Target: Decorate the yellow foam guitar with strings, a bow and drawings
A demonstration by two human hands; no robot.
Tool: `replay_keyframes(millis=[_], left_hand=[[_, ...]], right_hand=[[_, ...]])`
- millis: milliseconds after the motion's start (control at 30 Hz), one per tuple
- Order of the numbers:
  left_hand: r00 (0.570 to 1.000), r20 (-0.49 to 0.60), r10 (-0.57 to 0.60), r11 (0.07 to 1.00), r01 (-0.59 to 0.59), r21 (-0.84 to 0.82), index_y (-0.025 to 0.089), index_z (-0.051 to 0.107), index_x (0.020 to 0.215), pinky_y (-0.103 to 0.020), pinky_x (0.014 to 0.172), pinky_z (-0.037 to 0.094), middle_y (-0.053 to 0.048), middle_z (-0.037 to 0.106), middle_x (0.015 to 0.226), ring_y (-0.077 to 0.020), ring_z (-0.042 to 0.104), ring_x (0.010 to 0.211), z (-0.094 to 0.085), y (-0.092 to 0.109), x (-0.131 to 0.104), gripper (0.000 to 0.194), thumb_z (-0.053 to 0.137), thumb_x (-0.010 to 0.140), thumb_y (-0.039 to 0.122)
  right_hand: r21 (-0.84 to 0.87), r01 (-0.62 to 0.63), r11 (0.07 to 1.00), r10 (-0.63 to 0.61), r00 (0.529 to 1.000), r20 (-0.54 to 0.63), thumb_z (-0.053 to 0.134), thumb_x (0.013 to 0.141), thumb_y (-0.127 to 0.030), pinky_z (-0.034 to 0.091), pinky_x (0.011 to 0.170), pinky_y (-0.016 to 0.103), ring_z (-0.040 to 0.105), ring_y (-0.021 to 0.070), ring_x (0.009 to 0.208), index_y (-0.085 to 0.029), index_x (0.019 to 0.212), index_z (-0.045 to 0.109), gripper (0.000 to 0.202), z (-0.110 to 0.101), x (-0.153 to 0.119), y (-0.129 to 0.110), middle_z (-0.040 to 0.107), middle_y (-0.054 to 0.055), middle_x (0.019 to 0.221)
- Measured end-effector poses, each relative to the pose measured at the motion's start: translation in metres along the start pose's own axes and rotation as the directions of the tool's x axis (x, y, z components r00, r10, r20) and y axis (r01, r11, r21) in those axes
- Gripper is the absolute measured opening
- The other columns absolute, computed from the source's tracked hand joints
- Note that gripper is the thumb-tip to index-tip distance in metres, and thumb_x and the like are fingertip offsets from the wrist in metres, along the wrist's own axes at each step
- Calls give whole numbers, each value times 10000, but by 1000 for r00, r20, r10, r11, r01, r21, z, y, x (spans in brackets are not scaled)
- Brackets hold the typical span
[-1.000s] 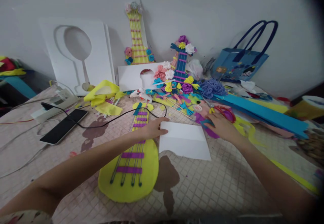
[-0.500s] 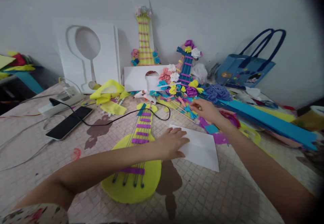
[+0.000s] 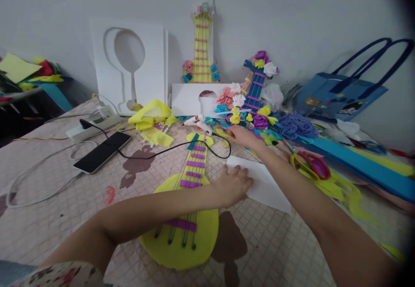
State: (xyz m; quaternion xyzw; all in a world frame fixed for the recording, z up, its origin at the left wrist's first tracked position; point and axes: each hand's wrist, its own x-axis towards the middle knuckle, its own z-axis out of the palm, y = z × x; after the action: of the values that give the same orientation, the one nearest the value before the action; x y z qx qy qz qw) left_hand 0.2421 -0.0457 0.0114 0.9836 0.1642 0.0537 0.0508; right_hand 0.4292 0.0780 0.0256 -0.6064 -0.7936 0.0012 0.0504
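My left hand (image 3: 234,185) lies with spread fingers on a white paper sheet (image 3: 269,185), its forearm crossing over a yellow paper guitar (image 3: 191,252) with purple strips and dark strings. My right hand (image 3: 241,136) reaches over the coloured scraps behind the sheet, near the white glue gun (image 3: 198,123). Its fingertips touch or hover by small yellow-green scraps; whether they grip anything is too small to tell. The glue gun's black cable (image 3: 155,151) runs across the guitar's neck.
Left are a phone (image 3: 103,152) and a power strip (image 3: 92,127). Behind stand white boards (image 3: 151,62), a tall yellow guitar (image 3: 201,49) and a blue one (image 3: 255,89). Right are scissors (image 3: 313,166), purple yarn (image 3: 297,125), blue paper (image 3: 366,161) and a blue bag (image 3: 340,94).
My right hand has moved left over the scraps, towards the glue gun, uncovering the scissors. My left hand stays on the sheet. The whole view has shifted, with things appearing farther right.
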Motion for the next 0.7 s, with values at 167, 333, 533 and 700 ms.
replay_keyframes(millis=[167, 333, 533, 700], left_hand=[[1000, 15, 17, 999, -16, -30, 170, 479, 1293, -605, 1022, 348, -158, 460, 1382, -351, 378, 1301, -14, 1, -7, 479, 601, 864, 346], [1000, -13, 10, 999, -10, -51, 156, 493, 1277, -575, 1042, 336, -146, 517, 1324, -345, 401, 1290, -32, -7, -22, 444, 588, 880, 330], [991, -123, -48, 990, 30, -141, 151, 578, 1132, -440, 1031, 393, -117, 629, 1159, -267, 519, 1180, -46, -40, -55, 282, 607, 866, 240], [939, -263, -222, 952, 151, -265, 186, 607, 1141, -391, 959, 465, -99, 654, 1149, -239, 584, 1109, -55, -84, -95, 254, 503, 915, 238]], right_hand=[[-50, -118, 992, 113, 990, -89, 435, 880, -213, 351, 621, 251, 585, 174, 716, -162, 848, 621, 196, -16, -11, 3, 682, 79, 837], [-108, -247, 963, 216, 947, -239, 421, 879, -201, 373, 655, 294, 608, 237, 803, -149, 931, 623, 215, -38, -30, 10, 682, 129, 903], [-126, -311, 942, 262, 915, -306, 404, 872, -160, 409, 732, 343, 571, 310, 1001, -100, 1046, 617, 282, -47, -60, 23, 613, 217, 1089], [20, -161, 987, 162, 974, -159, 521, 831, -217, 431, 724, 281, 606, 205, 848, -166, 916, 665, 175, -27, -54, 9, 673, 97, 955]])
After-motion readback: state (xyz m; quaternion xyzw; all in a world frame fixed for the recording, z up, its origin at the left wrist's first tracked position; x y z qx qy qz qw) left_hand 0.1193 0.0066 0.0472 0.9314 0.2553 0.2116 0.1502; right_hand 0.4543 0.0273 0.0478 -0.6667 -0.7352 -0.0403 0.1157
